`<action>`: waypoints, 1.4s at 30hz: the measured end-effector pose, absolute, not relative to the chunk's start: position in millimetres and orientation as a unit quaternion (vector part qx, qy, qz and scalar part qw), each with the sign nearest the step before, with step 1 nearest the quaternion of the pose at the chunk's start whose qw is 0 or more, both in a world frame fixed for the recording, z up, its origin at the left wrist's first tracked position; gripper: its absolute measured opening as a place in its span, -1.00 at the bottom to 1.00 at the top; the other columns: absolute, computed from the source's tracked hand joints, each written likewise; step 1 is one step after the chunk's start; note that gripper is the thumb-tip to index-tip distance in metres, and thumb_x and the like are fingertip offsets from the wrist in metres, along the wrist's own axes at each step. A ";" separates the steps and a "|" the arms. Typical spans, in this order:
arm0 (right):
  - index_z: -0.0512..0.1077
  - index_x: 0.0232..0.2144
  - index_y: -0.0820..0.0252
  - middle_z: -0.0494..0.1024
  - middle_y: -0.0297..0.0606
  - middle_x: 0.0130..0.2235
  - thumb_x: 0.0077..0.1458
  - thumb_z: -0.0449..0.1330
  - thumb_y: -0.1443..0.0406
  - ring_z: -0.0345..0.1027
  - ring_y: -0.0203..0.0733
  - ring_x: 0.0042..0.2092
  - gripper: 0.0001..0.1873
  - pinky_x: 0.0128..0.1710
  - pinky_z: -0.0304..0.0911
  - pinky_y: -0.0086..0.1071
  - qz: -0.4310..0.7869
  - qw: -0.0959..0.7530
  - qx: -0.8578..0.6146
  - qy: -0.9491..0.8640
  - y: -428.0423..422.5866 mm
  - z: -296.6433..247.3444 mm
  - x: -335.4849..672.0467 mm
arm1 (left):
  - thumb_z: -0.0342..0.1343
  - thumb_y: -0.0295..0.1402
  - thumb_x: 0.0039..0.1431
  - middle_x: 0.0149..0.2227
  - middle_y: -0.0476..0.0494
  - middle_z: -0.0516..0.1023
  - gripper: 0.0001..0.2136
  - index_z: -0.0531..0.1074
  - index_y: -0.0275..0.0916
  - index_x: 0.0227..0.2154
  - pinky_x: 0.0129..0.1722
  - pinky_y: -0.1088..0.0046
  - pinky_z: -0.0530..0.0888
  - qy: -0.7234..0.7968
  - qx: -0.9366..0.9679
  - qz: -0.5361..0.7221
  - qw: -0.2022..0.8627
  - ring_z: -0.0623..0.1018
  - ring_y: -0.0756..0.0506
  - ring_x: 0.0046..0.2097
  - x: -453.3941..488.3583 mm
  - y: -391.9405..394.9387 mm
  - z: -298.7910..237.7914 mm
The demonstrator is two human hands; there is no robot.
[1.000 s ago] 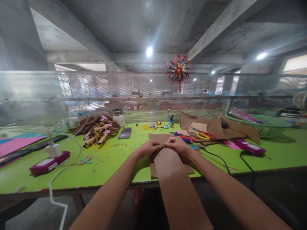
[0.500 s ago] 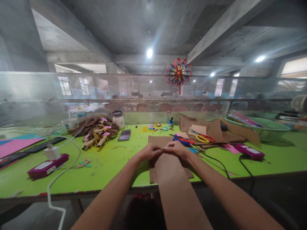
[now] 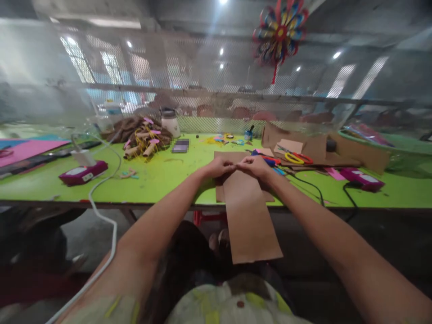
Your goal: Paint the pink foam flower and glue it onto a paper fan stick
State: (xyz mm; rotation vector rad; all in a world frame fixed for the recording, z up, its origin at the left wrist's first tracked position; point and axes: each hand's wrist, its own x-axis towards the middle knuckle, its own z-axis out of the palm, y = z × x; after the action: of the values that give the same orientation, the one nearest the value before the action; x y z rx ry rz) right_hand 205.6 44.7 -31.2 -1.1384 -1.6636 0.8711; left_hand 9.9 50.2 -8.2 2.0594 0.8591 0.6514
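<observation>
A long brown paper strip (image 3: 249,215) runs from the green table (image 3: 162,175) over its front edge toward my lap. My left hand (image 3: 219,167) and my right hand (image 3: 254,165) meet at the strip's far end, fingers closed in a pinch on that edge. Under the strip lies another brown sheet (image 3: 230,156). Yellow-handled scissors (image 3: 294,158) and a red and blue tool (image 3: 266,159) rest just right of my right hand.
A pile of brown rolled pieces with pink tags (image 3: 143,137) sits at the back left. A magenta box (image 3: 83,172) with a white charger and cable (image 3: 101,198) lies left. Brown cardboard sheets (image 3: 337,150), another magenta box (image 3: 361,178), a green basket (image 3: 398,150) stand right. A mesh screen (image 3: 202,90) backs the table.
The view has tilted downward, showing my lap and the strip's free end. Both hands stay pinched on the strip's far edge in about the same place.
</observation>
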 end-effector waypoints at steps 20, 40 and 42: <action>0.43 -0.55 0.31 0.37 -0.37 -0.58 -0.27 0.31 0.05 0.14 -0.38 -0.51 -0.60 -0.49 0.01 -0.44 0.420 0.422 -0.446 -0.668 39.0 -28.3 207.5 | 0.05 -0.03 0.02 -0.64 0.04 0.22 -0.60 0.42 -0.34 -0.54 -0.57 0.52 0.09 0.343 0.866 0.194 0.308 0.20 0.09 -0.57 5.9 55.8 -3.1; 0.44 -0.54 0.30 0.34 -0.37 -0.59 -0.17 0.24 0.04 0.11 -0.34 -0.51 -0.62 -0.50 -0.03 -0.44 0.388 0.406 -0.431 -0.707 39.1 -28.6 193.5 | 0.08 0.13 -0.12 -0.69 0.03 0.24 -0.50 0.33 -0.31 -0.61 -0.62 0.52 0.10 0.374 0.810 0.226 0.391 0.21 0.08 -0.62 -6.8 53.2 -10.9; 0.44 -0.55 0.30 0.34 -0.36 -0.59 -0.16 0.23 0.06 0.11 -0.33 -0.50 -0.63 -0.49 -0.02 -0.44 0.377 0.404 -0.429 -0.714 38.2 -27.3 192.7 | 0.09 0.13 -0.13 -0.69 0.03 0.24 -0.50 0.33 -0.31 -0.61 -0.62 0.52 0.10 0.379 0.805 0.229 0.396 0.21 0.08 -0.61 -7.0 52.7 -11.1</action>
State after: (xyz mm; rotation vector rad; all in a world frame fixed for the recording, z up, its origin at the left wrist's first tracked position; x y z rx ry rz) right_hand 192.7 38.2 -27.3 -1.0825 -1.8036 0.9517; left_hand -7.0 52.7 -11.1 2.0404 0.9599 0.5802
